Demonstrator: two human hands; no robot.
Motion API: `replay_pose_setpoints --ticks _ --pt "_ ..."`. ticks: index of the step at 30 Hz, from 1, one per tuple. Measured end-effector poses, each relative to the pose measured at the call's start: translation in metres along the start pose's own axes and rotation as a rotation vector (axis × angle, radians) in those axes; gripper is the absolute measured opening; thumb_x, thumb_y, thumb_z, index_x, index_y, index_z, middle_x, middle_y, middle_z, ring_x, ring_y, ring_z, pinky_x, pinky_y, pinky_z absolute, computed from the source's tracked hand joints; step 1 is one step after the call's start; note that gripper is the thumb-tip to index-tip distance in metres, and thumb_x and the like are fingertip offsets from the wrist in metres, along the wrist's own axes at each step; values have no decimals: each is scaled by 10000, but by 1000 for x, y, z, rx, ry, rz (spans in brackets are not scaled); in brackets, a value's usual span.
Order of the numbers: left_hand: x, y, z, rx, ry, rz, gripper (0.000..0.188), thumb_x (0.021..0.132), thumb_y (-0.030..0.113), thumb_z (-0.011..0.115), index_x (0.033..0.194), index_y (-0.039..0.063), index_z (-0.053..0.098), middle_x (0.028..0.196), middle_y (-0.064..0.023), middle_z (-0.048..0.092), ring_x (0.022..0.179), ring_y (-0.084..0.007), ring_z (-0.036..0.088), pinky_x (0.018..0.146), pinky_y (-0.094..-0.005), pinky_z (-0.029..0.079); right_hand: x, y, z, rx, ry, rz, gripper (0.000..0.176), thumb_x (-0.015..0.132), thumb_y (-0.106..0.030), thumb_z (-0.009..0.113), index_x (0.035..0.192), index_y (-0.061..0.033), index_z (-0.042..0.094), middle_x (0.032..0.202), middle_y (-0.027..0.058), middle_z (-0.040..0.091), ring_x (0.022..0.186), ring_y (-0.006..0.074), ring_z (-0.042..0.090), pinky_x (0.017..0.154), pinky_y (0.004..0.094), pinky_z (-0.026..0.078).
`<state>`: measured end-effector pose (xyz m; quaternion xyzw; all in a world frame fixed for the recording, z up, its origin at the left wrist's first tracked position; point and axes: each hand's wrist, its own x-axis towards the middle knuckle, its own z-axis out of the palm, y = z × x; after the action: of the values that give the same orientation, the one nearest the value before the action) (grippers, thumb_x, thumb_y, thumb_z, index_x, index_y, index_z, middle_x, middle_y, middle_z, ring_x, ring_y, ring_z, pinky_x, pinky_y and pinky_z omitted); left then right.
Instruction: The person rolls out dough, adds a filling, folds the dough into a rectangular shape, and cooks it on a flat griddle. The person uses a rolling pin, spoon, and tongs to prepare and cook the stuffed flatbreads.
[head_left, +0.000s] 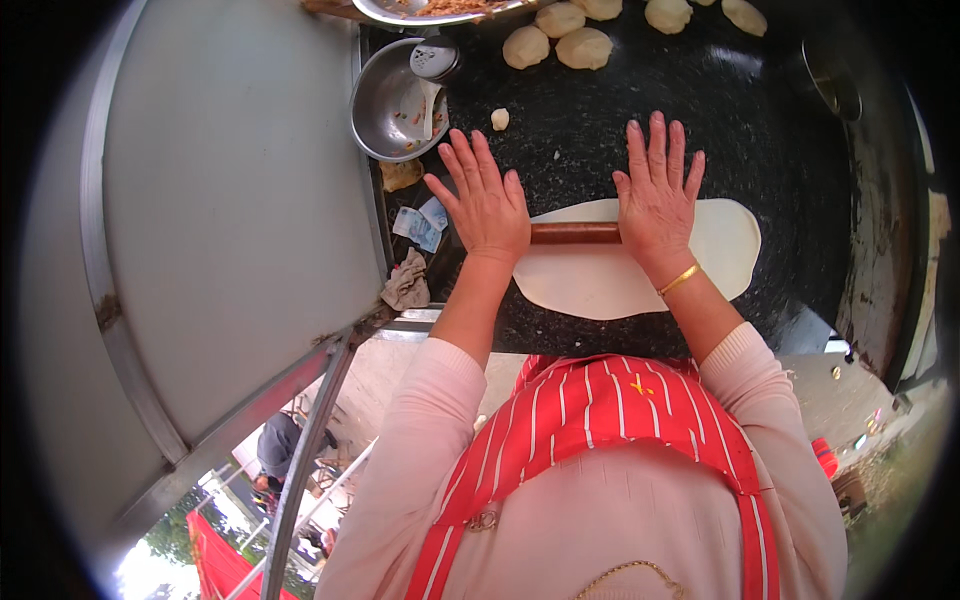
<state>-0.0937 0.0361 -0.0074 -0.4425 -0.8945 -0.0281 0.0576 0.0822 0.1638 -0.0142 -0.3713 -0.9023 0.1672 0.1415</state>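
Note:
A wooden rolling pin (576, 233) lies across a thin, oval sheet of dough (592, 281) on the black stone worktop. My left hand (487, 210) presses its palm over the pin's left end, fingers spread and pointing away from me. Over the right part of the pin rests my right hand (658, 196), also flat with its fingers apart; the pin's right end is hidden beneath it. Neither hand is curled around the pin. A small scrap of dough (500, 118) sits on the worktop beyond the hands.
Several dough balls (584, 49) lie at the back. A steel bowl (367, 112) holds a white spoon (430, 109), with a shaker (434, 58) at its rim. Banknotes (417, 226) and a crumpled cloth (406, 283) lie left, beside a grey panel (232, 187). Filling (454, 7) fills another dish.

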Motion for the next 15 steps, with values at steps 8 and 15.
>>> replay_pose_setpoints --ticks 8,15 --pt "15 2 8 -69 42 0 722 981 299 513 1585 12 242 1678 -199 142 1558 -367 110 1196 -656 23 28 9 8 -98 44 -55 607 963 -302 574 1526 -132 422 1656 125 264 1545 322 187 1206 596 114" --pt "-28 4 7 -23 -97 63 722 957 326 539 1568 24 301 1658 -196 221 1538 -375 186 1193 -663 65 -6 12 11 -106 -90 -47 580 969 -292 563 1512 -124 448 1640 140 297 1535 330 214 1207 600 115"
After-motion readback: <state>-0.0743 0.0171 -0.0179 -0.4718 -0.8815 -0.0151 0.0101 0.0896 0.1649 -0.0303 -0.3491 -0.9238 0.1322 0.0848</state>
